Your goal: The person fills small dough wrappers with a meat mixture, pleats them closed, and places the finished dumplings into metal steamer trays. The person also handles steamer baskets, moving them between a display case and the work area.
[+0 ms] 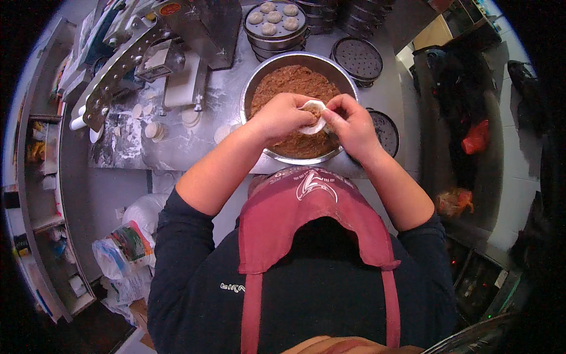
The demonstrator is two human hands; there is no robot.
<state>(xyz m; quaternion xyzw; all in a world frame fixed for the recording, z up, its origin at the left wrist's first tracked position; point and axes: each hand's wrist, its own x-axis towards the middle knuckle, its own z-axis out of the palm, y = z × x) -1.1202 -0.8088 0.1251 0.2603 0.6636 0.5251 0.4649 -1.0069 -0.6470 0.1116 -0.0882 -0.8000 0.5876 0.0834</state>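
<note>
A round white dough wrapper (pixel 315 128) with brown filling (pixel 315 109) in its middle is between my hands. My left hand (pixel 285 116) cups it from the left, with the thumb over the filling. From the right, my right hand (pixel 351 121) pinches the wrapper's edge between thumb and fingers. Both hands are above a large steel bowl (pixel 244 104) of brown minced filling (pixel 283 84). Left of the bowl, several flat dough rounds (pixel 154 131) lie stacked on the floured steel table (pixel 172 152).
A steamer tray (pixel 261 28) holding several pleated buns tops a stack behind the bowl. Perforated steamer trays (pixel 357 59) lie to the right. A dough-rolling machine (pixel 185 84) stands at the left, beyond the dough rounds. Bags (pixel 126 248) sit below the table's left front edge.
</note>
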